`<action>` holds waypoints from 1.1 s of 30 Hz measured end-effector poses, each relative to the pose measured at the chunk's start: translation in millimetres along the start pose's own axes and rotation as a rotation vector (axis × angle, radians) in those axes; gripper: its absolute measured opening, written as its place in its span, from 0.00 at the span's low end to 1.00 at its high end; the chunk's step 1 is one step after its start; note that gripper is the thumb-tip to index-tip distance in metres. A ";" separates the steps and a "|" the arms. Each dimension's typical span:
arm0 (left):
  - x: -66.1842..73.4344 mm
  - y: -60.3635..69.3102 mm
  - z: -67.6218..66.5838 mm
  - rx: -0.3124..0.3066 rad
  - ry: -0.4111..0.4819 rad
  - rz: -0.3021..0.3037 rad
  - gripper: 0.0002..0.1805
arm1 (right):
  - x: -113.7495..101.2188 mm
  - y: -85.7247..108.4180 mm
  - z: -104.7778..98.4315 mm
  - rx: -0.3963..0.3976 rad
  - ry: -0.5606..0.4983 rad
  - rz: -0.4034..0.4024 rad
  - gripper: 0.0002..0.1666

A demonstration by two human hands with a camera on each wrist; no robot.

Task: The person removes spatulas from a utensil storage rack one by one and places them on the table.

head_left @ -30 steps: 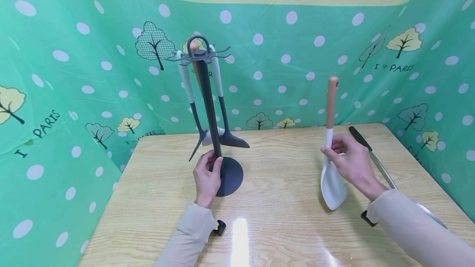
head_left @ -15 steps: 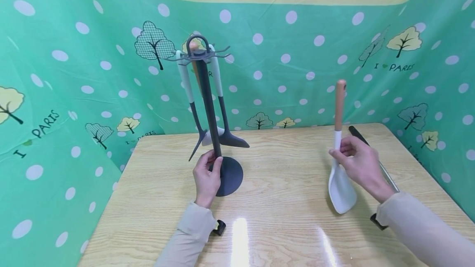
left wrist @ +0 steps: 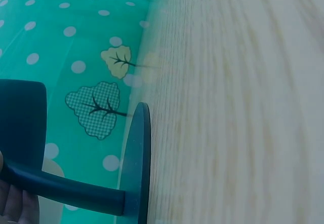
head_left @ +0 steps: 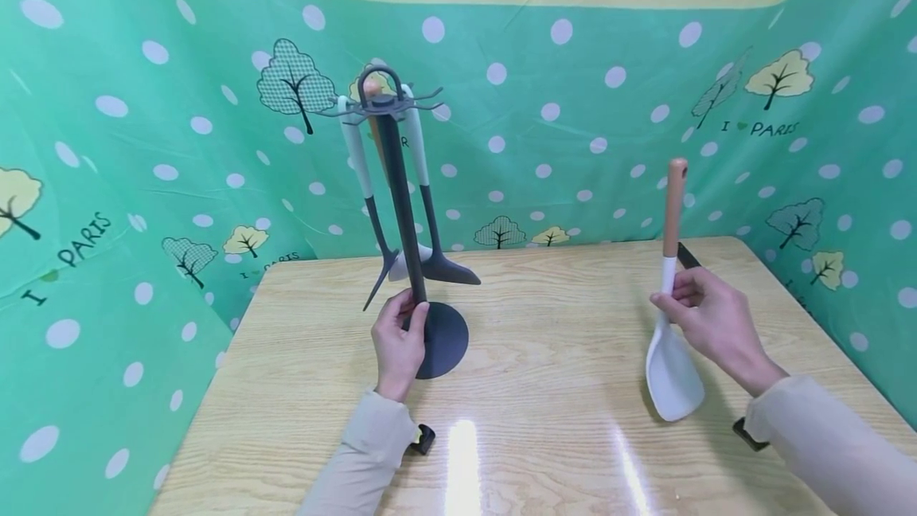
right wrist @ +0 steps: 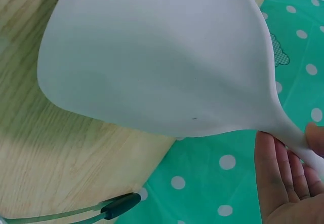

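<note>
My left hand grips the lower pole of a black utensil stand, just above its round base. Several utensils hang from the top hooks: a dark-headed turner with a pale handle, another pale-handled one with a dark, scooped head, and a wooden-handled one with a white head, partly hidden behind the pole. Over on the right, my right hand pinches the neck of a white spatula. Its wooden handle points up and its broad blade hangs down.
Behind my right hand lies a long tool with a black handle; its metal shaft is mostly hidden in the head view. A green spotted cloth rises along the back and sides of the wooden table.
My right hand has moved right and slightly towards me with the spatula, covering more of the black-handled tool. The left hand and stand have stayed in place.
</note>
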State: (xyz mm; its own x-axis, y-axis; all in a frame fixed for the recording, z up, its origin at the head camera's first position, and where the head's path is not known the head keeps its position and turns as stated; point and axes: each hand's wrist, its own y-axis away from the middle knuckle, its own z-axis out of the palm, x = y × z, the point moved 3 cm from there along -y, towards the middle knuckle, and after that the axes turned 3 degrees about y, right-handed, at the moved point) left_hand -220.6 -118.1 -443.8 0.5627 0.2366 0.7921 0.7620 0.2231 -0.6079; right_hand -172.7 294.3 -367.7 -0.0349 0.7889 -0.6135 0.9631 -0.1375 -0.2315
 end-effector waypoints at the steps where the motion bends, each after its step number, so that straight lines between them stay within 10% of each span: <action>1: -2.5 0.1 -0.3 -0.002 0.001 0.000 0.12 | 0.8 0.2 -0.4 -0.006 -0.004 0.002 0.20; 33: 6.3 -0.9 0.2 -0.009 -0.009 -0.004 0.12 | 30.4 11.3 -15.9 -0.146 0.118 0.027 0.21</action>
State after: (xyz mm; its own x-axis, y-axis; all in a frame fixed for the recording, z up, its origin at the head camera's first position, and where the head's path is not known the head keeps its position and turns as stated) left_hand -217.8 -116.6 -438.2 0.5565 0.2444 0.7941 0.7673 0.2154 -0.6041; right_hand -158.6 326.3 -377.0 0.0148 0.8521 -0.5232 0.9920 -0.0779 -0.0989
